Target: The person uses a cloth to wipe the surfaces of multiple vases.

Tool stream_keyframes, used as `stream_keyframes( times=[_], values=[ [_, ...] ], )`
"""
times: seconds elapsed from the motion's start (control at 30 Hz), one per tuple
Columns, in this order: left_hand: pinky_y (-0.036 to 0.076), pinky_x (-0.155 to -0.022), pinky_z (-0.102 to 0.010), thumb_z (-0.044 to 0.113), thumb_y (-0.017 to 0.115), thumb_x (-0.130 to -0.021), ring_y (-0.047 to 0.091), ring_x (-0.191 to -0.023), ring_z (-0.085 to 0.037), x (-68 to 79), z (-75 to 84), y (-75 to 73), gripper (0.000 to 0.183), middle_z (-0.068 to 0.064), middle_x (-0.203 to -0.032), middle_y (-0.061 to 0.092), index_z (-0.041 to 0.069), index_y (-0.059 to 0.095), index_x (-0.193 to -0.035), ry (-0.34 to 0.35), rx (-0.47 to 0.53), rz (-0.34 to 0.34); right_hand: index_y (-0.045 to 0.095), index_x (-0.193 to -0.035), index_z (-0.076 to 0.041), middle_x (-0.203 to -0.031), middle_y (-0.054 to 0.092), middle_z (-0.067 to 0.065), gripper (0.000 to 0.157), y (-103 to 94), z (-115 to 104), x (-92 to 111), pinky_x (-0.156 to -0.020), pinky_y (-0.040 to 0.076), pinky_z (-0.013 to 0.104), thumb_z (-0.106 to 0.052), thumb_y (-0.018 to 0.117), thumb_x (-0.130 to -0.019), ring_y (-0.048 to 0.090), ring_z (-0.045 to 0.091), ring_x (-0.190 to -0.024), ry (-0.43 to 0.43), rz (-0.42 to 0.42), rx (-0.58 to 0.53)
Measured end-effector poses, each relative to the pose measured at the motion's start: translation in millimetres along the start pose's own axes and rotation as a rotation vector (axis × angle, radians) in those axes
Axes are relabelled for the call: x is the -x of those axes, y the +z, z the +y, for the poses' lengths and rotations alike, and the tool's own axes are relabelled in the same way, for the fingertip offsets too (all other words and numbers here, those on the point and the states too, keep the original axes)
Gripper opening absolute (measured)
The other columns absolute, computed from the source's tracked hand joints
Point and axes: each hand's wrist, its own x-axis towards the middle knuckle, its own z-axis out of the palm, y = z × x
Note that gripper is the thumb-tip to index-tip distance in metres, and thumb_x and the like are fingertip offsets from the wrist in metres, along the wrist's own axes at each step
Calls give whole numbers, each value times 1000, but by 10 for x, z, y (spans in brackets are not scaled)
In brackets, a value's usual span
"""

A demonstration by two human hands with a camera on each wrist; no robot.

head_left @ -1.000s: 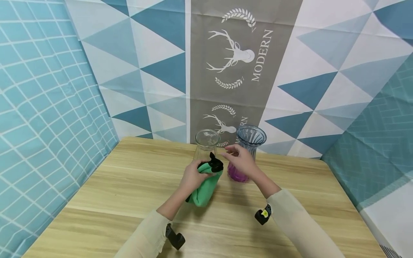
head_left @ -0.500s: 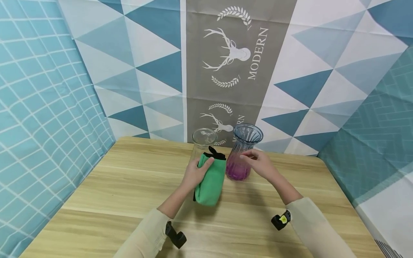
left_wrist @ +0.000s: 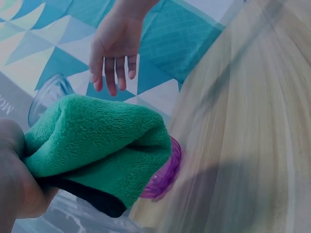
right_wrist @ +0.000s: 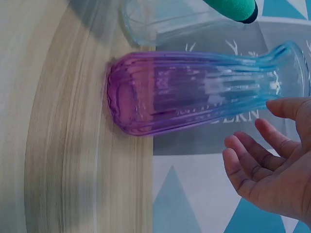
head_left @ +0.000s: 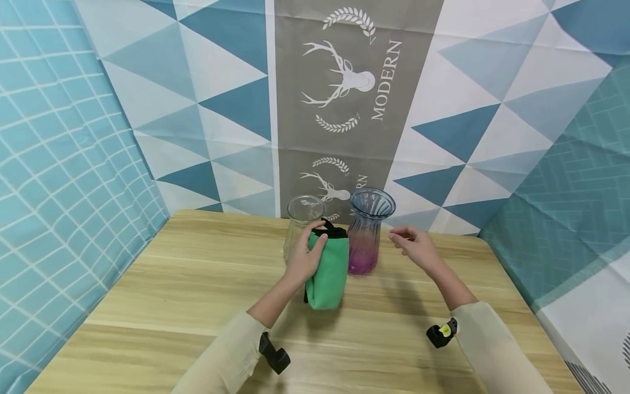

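In the head view my left hand (head_left: 303, 260) grips a folded green cloth (head_left: 328, 276) with black edging, held above the table. Fuzzy pile shows on the cloth (left_wrist: 102, 138) in the left wrist view. Behind that hand stands a clear glass vase (head_left: 293, 236), its lower part partly hidden. A ribbed vase (head_left: 365, 241), blue at the flared rim and purple at the base, stands upright to its right. My right hand (head_left: 415, 246) hovers just right of the ribbed vase, holding nothing, its fingers (right_wrist: 250, 158) loosely bent.
Both vases stand near the back of the wooden table (head_left: 206, 290). A patterned cloth backdrop (head_left: 236, 104) rises directly behind them, with a blue grid sheet (head_left: 69, 180) along the left side and a teal sheet (head_left: 566, 202) on the right.
My right hand has moved away from the cloth, passing in front of the ribbed vase to its right side. The cloth, still in my left hand, has shifted slightly right and hangs more upright.
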Motion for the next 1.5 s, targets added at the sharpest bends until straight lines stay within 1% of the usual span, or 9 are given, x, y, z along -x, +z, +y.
stream_keyframes(
  times=[0.07, 0.13, 0.23, 0.33, 0.37, 0.47, 0.83, 1.23, 1.5],
  values=[
    [47, -63, -32, 26, 50, -97, 52, -64, -13, -23, 43, 45, 33, -14, -114, 62, 20, 51, -130, 47, -104, 24, 51, -126, 1, -119, 56, 22, 46, -26, 24, -18, -75, 49, 26, -33, 52, -96, 55, 34, -106, -2, 10, 1],
    [42, -53, -30, 26, 50, -98, 45, -53, -15, -50, 86, 85, 31, -14, -106, 64, 20, 52, -128, 86, -163, 37, 47, -130, 0, -122, 54, 22, 49, -46, 38, -43, -80, 50, 32, -32, 54, -94, 53, 34, -110, -3, 15, 0],
    [49, -67, -32, 26, 50, -97, 59, -75, -18, -100, 140, 144, 29, -8, -124, 60, 18, 54, -125, 128, -232, 64, 41, -135, -3, -130, 49, 23, 56, -65, 30, -86, -92, 48, 43, -31, 60, -91, 49, 36, -120, -1, 14, -24],
    [51, -80, -36, 28, 49, -97, 62, -96, -22, -152, 163, 192, 29, -8, -124, 60, 18, 54, -124, 132, -272, 82, 33, -142, -7, -138, 42, 22, 66, -73, 10, -130, -100, 42, 51, -32, 64, -88, 41, 37, -128, 0, -6, -54],
    [50, -87, -38, 28, 50, -97, 60, -107, -22, -168, 168, 206, 29, -8, -128, 58, 17, 54, -124, 128, -277, 89, 31, -143, -9, -140, 41, 21, 69, -71, 4, -146, -101, 40, 52, -32, 65, -88, 39, 37, -130, 0, -9, -62],
    [49, -92, -41, 29, 50, -97, 57, -114, -24, -211, 170, 239, 30, -8, -129, 58, 17, 54, -125, 98, -284, 99, 25, -146, -12, -144, 37, 19, 77, -65, -5, -198, -103, 38, 53, -35, 66, -86, 35, 37, -134, -3, -24, -74],
    [49, -90, -42, 33, 51, -96, 58, -113, -26, -308, 202, 344, 36, -10, -126, 60, 15, 52, -127, 66, -268, 134, 17, -149, -13, -147, 34, 17, 96, 38, -145, -338, -104, 37, 52, -45, 73, -77, 32, 33, -138, -18, -48, -95],
    [51, -76, -42, 36, 54, -94, 63, -87, -28, -346, 198, 392, 41, -16, -101, 67, 14, 52, -129, 26, -256, 125, 22, -147, -14, -143, 40, 16, 89, 120, -187, -408, -103, 37, 53, -36, 74, -79, 36, 35, -134, -44, -33, -121],
    [51, -82, -41, 35, 53, -95, 63, -95, -26, -381, 171, 421, 40, -13, -110, 65, 14, 53, -129, 52, -252, 95, 32, -144, -19, -139, 47, 12, 80, 198, -185, -475, -101, 40, 53, -35, 75, -78, 43, 34, -129, -100, -64, -127]
  ],
)
